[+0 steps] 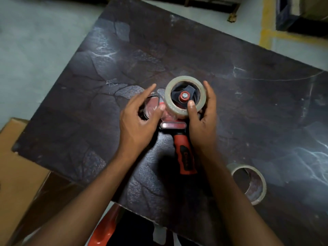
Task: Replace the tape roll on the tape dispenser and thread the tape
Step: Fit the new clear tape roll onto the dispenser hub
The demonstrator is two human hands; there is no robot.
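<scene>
A red and black tape dispenser (184,151) lies flat on the dark table (177,50), handle pointing toward me. A roll of clear tape (168,91) sits on its hub, around the red spindle. My right hand (202,119) cups the roll's right side, with the thumb pressed on the roll's near edge. My left hand (138,116) is at the dispenser's front end, fingers curled around the clear guard flap and a loose bit of clear tape there. Whether the tape end is pinched I cannot tell.
A second, nearly used-up tape roll (248,183) lies on the table to the right near the front edge. A cardboard box (16,166) stands on the floor at the left. A red object (104,228) shows below the table's near edge.
</scene>
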